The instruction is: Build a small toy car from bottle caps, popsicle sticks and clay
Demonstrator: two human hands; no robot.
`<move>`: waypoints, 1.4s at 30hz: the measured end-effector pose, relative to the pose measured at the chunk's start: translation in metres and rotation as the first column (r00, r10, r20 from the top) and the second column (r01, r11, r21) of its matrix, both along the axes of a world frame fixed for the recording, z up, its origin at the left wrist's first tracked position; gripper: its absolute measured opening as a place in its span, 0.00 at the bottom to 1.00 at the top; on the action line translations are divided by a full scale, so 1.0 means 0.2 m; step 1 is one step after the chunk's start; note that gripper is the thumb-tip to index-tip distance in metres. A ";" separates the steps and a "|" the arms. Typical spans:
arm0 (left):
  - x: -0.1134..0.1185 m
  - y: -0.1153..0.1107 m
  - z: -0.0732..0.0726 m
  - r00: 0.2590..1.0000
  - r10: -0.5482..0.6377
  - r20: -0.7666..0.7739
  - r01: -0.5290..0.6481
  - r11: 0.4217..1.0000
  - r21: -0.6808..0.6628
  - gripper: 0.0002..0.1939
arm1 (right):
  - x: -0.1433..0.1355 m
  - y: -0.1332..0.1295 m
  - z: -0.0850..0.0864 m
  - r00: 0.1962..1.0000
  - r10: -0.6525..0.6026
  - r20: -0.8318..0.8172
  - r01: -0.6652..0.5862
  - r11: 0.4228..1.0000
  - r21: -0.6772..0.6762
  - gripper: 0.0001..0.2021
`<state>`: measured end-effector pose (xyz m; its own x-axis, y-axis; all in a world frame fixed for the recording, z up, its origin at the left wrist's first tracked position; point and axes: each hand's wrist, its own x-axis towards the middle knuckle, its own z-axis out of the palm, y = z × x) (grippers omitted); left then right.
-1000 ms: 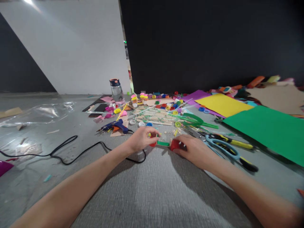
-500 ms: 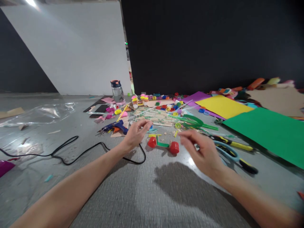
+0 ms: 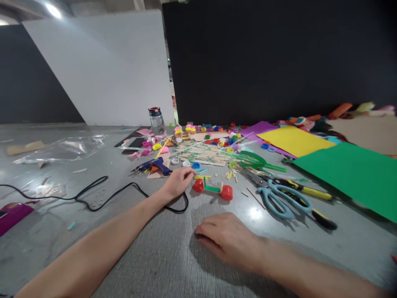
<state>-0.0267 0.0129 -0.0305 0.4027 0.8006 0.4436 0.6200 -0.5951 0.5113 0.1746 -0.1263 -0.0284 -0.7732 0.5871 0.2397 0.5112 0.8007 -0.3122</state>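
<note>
My left hand (image 3: 178, 182) is just left of the middle of the frame, its fingers loosely bent and the thumb close to them; I cannot tell whether anything is pinched there. My right hand (image 3: 228, 241) hangs low, palm down over the grey table (image 3: 161, 265) below the middle, half curled with a gap at the thumb, and nothing shows in it. The little piece of two red caps and a green strip (image 3: 212, 189) lies at the middle of the frame, just right of my left fingertips and above my right hand, touched by neither. Around it things are crowded: a yellow stick (image 3: 203, 177) lies close behind it, and a blue cap (image 3: 196, 165) and a white cap (image 3: 186, 164) sit beyond my left knuckles. A black cable (image 3: 127, 188) winds in from the left edge and loops by my left wrist. The blue glue gun (image 3: 151, 165) lies up and left of that hand, while wooden sticks (image 3: 204, 154) fill the space beyond. To the right of the caps, large scissors (image 3: 273, 187) and a yellow-and-black tool (image 3: 313, 191) block that side, with a green sheet (image 3: 347, 178) behind them. A water bottle (image 3: 157, 121) stands upright at upper left of centre.
</note>
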 end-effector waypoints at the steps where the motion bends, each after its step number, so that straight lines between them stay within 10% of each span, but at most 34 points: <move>1: 0.00 0.00 0.00 1.000 0.008 -0.001 -0.008 1.000 0.010 0.11 | 0.00 0.00 0.00 1.000 -0.001 0.000 0.001 1.000 -0.003 0.08; 42: -0.02 0.00 -0.02 0.993 0.068 0.097 -0.092 0.959 0.269 0.10 | -0.02 0.01 -0.02 0.999 -0.005 -0.031 0.004 1.000 -0.021 0.06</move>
